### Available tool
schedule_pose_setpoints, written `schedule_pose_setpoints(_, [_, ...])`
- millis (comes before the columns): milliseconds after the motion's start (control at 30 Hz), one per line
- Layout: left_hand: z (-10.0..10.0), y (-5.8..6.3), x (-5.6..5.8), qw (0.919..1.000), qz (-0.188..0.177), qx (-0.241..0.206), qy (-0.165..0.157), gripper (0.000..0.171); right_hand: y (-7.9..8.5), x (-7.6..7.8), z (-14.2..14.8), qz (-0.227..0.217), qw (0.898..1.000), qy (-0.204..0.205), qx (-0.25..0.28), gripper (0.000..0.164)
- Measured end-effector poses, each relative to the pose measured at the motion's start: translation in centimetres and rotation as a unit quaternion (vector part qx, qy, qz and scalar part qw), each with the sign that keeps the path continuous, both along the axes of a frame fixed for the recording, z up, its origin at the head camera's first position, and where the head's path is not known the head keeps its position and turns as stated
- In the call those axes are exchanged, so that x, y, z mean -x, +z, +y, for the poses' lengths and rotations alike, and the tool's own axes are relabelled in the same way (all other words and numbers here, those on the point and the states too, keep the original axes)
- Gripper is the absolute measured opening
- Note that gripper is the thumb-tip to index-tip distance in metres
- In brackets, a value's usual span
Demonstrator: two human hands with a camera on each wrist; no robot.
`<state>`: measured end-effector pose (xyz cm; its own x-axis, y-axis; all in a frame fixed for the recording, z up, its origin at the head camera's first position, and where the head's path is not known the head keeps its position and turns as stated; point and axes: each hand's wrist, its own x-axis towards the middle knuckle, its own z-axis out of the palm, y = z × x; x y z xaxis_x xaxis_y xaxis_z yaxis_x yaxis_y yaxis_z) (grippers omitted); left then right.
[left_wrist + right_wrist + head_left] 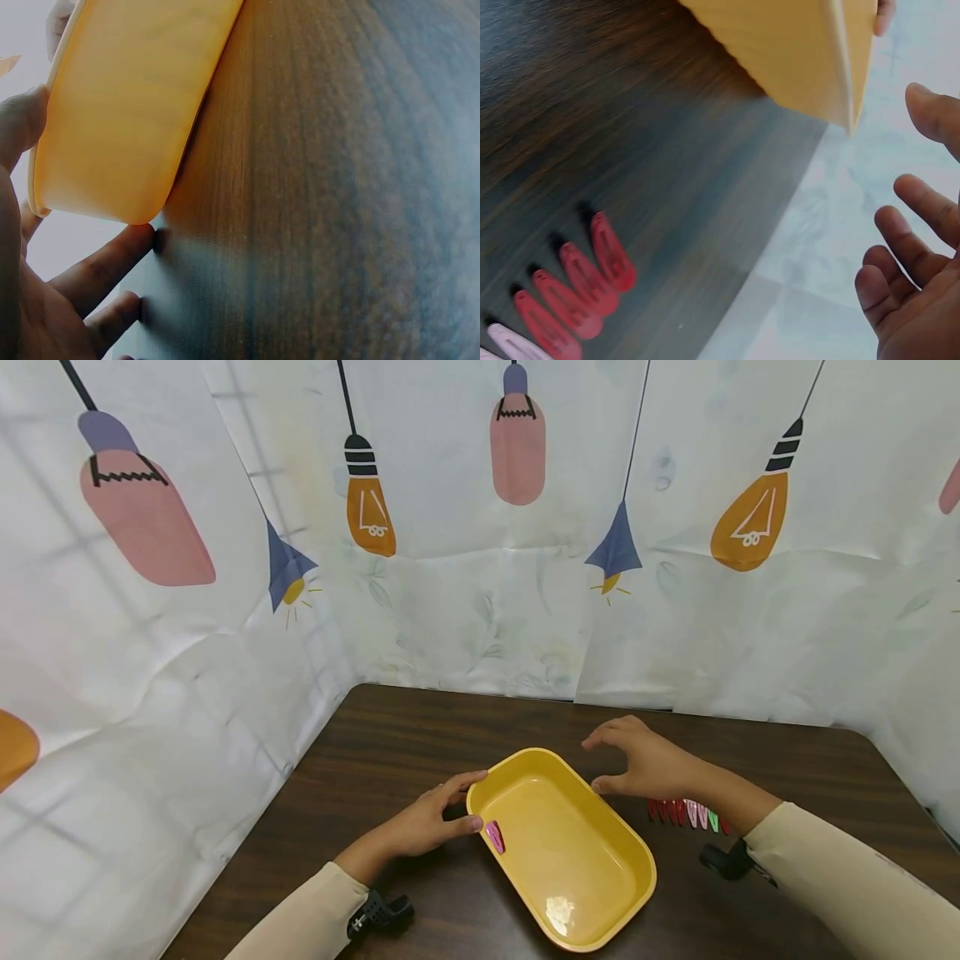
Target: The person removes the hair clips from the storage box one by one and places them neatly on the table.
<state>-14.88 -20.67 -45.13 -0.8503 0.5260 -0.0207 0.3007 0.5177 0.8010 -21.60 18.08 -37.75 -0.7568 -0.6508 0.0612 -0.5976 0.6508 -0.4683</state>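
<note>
A yellow plastic tray [570, 827] lies slanted on the brown table. My left hand [431, 817] holds its left corner; the left wrist view shows the thumb [26, 124] at the rim and a fingertip against the lower corner. Inside the tray, by that thumb, lies a pink snap hair clip [495, 838] with red beside it. My right hand [645, 760], fingers spread and loosely bent, hovers off the tray's far right side and holds nothing. Beneath the right wrist is a row of snap hair clips [577, 281], partly hidden in the head view: several red, with pink and green ones.
The dark wood-grain table [420, 727] ends at a white printed cloth [450, 610] behind and on the left. Black straps with small devices sit on the left wrist [378, 912] and the right wrist [731, 860].
</note>
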Motion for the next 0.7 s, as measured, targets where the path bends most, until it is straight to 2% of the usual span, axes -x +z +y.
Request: schedule_pose_setpoints(700, [0.1, 0.0, 0.0, 1.0000, -0.002, -0.004, -0.005, 0.068, 1.4, 0.0, -4.5, 0.007, 0.998, 0.060, 0.004, 0.051])
